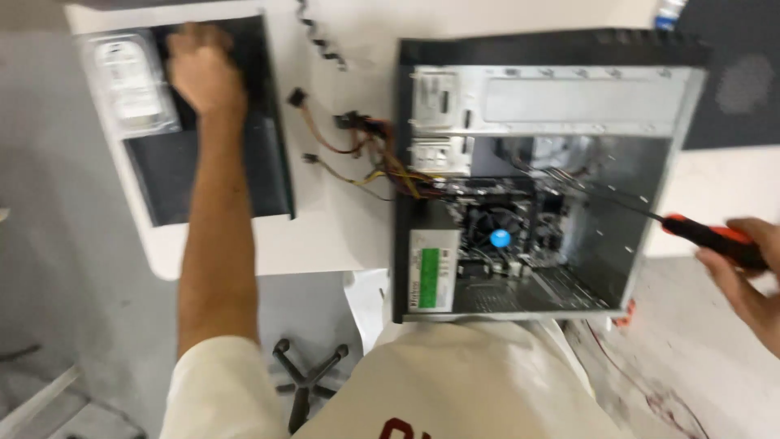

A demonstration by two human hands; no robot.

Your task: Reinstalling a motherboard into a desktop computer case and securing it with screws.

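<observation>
The left hand [203, 69] is reaching far out over the bench [325, 236], its fingers curled down on the black side panel [268, 162]; whether it is gripping is unclear. A hard drive [130, 81] is lying just left of that hand. The right hand [747, 276] is grasping an orange-handled screwdriver [703, 234], its shaft pointing into the open computer case [536, 179] lying to the left of that hand.

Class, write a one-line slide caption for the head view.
Left hand on black panel; right hand holds screwdriver at open computer case.
</observation>
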